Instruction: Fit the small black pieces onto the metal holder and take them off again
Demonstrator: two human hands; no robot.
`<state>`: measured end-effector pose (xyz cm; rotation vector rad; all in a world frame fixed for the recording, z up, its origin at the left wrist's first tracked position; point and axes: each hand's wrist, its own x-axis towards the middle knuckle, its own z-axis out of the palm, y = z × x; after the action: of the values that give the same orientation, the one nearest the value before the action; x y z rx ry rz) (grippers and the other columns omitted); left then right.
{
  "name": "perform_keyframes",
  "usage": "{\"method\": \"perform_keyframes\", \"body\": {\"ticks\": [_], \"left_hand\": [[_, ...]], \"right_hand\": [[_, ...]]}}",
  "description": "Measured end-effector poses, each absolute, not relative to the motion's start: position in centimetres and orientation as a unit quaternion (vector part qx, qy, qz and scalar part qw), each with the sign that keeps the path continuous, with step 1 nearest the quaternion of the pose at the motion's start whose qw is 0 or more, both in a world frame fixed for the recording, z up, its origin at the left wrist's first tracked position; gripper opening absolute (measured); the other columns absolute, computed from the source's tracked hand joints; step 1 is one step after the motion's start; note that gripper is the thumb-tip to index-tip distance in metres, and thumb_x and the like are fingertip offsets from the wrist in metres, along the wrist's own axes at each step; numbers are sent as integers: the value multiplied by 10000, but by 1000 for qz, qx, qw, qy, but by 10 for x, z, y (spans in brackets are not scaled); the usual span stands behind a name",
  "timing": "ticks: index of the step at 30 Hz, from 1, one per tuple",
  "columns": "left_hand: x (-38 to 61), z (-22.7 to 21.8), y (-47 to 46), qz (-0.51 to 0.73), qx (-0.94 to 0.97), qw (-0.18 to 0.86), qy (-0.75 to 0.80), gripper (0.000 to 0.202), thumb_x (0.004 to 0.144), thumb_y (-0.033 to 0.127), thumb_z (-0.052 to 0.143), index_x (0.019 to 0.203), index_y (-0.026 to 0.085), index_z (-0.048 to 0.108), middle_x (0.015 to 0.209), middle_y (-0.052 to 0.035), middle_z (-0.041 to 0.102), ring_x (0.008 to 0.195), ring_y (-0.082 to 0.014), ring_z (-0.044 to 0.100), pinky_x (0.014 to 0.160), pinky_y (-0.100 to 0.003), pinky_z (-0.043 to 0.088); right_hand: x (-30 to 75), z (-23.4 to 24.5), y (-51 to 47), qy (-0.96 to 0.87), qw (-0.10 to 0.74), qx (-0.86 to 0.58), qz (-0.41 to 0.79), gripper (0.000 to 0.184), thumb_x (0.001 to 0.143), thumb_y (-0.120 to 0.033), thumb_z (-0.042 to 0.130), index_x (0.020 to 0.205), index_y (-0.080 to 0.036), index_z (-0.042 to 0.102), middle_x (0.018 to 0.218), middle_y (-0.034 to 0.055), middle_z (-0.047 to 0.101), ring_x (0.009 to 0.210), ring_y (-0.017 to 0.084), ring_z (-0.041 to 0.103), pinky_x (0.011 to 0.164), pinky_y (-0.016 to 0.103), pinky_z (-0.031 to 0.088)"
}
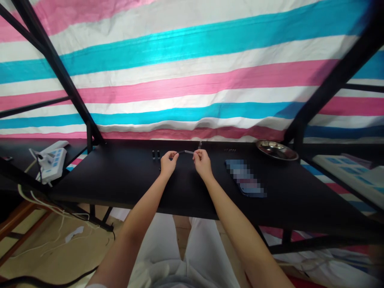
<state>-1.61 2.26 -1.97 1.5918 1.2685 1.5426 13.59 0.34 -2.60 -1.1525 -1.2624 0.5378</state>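
Observation:
Over the black table, my left hand (169,163) pinches one end of a thin dark rod (181,152). My right hand (203,162) pinches a thin greyish tube (189,152) from the other side. Rod and tube meet end to end between the hands at a slight angle; whether they are joined I cannot tell. Two short dark cylinders (156,155) stand or lie left of my left hand. Just behind my right hand is a small clear piece (200,145), partly hidden by the fingers.
On the black table (120,176), a blurred-out phone-like object (245,178) lies to the right. Behind it are several tiny pieces (230,151) and a round metal dish (277,150). A power strip (54,166) sits at left. Black frame bars and striped sheeting (192,88) enclose the back.

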Motion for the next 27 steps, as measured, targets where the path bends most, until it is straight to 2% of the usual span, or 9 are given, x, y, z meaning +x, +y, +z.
{"method": "perform_keyframes", "body": {"ticks": [7, 12, 17, 23, 27], "left_hand": [[-17, -23, 27, 589, 575, 331, 461, 157, 717, 258, 613, 802, 126, 620, 747, -66, 654, 705, -145, 605, 714, -289, 475], [-18, -18, 26, 596, 546, 404, 429, 176, 707, 267, 632, 809, 124, 612, 727, -63, 660, 714, -146, 624, 715, -286, 481], [-20, -8, 20, 573, 531, 466, 415, 236, 670, 300, 672, 817, 128, 603, 713, -52, 657, 662, -136, 618, 643, -265, 483], [-18, -6, 15, 511, 577, 509, 382, 275, 625, 309, 710, 795, 120, 604, 690, -47, 650, 632, -122, 603, 608, -251, 470], [-16, -11, 16, 513, 589, 502, 372, 285, 608, 308, 718, 782, 117, 597, 659, -38, 638, 632, -124, 602, 595, -246, 461]], "right_hand": [[136, -24, 7, -520, 642, -452, 338, 230, 745, -418, 531, 790, -206, 453, 577, -45, 494, 451, 83, 413, 456, 230, 324], [139, -19, 5, -519, 639, -425, 377, 243, 726, -423, 568, 763, -203, 472, 567, -48, 494, 453, 73, 412, 459, 226, 318], [142, -16, 3, -522, 632, -413, 397, 264, 715, -441, 582, 771, -208, 474, 572, -49, 494, 461, 73, 410, 458, 226, 311], [139, -15, 1, -549, 588, -409, 432, 322, 689, -493, 601, 768, -204, 484, 561, -49, 494, 464, 77, 412, 465, 235, 316], [138, -16, 0, -551, 580, -414, 435, 340, 683, -510, 602, 770, -203, 484, 555, -51, 495, 459, 78, 410, 468, 238, 316]]}}
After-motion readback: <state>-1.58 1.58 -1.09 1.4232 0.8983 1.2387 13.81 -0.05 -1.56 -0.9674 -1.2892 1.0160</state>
